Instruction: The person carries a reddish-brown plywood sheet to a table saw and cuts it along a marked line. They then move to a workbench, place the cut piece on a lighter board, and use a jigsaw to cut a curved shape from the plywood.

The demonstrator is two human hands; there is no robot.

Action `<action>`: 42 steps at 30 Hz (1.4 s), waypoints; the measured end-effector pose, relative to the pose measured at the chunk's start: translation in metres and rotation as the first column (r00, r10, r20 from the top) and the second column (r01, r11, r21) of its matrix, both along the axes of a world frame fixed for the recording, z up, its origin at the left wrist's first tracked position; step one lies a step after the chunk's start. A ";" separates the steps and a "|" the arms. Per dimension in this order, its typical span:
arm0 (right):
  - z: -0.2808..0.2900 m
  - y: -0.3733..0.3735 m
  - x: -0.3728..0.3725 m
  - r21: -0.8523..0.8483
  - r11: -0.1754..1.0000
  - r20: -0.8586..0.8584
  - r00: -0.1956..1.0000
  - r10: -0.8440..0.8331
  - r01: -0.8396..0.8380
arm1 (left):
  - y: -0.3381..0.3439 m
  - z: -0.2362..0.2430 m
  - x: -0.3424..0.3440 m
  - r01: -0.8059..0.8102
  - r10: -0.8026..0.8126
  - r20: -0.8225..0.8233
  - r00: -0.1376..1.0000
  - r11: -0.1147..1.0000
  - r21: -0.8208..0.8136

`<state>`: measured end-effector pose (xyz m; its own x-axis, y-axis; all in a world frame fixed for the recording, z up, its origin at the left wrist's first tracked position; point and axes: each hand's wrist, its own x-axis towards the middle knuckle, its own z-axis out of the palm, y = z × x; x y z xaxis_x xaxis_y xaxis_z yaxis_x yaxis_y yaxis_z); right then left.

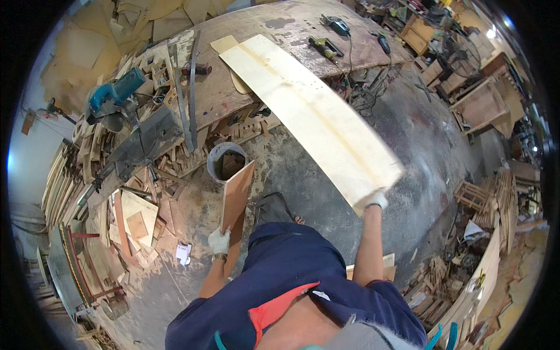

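Note:
My right hand [376,200], in a white glove, grips the near end of a long pale wooden board [309,119]. The far end of this board lies over the workbench, on top of a smaller thin wooden piece [240,84]. Its near end is held up above the floor and looks slightly smeared by motion. At my left side, my gloved left hand [219,240] is closed on a narrow reddish-brown board [236,195], which stands on edge beside my leg. The fingers of both hands are partly hidden by the boards.
A workbench [280,24] ahead carries several power tools [336,25] with trailing cords. On the left is a teal miter saw [116,96] among wood scraps. A bucket of offcuts [227,161] stands near the brown board. Scrap wood [434,291] lies piled at the right.

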<state>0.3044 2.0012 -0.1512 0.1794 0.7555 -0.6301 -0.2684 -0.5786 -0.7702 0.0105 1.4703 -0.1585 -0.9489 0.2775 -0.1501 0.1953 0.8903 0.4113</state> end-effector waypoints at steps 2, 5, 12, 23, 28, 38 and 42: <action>-0.053 0.031 -0.002 -0.056 0.984 -0.021 0.986 0.166 -0.167 | 0.043 0.002 0.008 -0.025 0.024 0.009 1.000 0.983 0.183; -0.058 0.021 -0.104 -0.203 0.977 0.133 0.987 0.090 -0.062 | 0.059 0.005 0.017 -0.113 0.105 -0.082 0.991 0.989 -0.099; -0.085 0.150 -0.235 -0.114 0.991 -0.104 0.993 0.052 -0.063 | 0.208 0.024 -0.012 -0.212 0.213 0.085 0.973 0.977 -0.026; -0.080 0.330 -0.350 -0.031 0.998 0.001 0.999 0.045 -0.045 | 0.329 0.017 -0.091 -0.235 0.261 0.185 0.947 0.960 -0.152; -0.062 0.381 -0.330 -0.142 0.990 -0.138 0.990 -0.006 -0.014 | 0.325 -0.011 -0.089 -0.255 0.304 0.198 0.932 0.938 -0.236; -0.122 0.531 -0.202 0.044 0.986 0.342 0.930 0.137 -0.162 | 0.352 0.024 -0.055 -0.213 0.259 0.201 0.945 0.951 -0.224; -0.100 0.584 -0.180 -0.049 0.981 0.378 0.906 0.193 -0.189 | 0.376 0.044 -0.052 -0.301 0.346 0.198 0.917 0.927 -0.223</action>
<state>0.1245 2.5849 -0.2512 0.2596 0.7925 -0.5519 0.1589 -0.5988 -0.7850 -0.0418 1.8461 -0.1144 -0.9149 -0.0926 -0.3928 -0.1963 0.9525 0.2329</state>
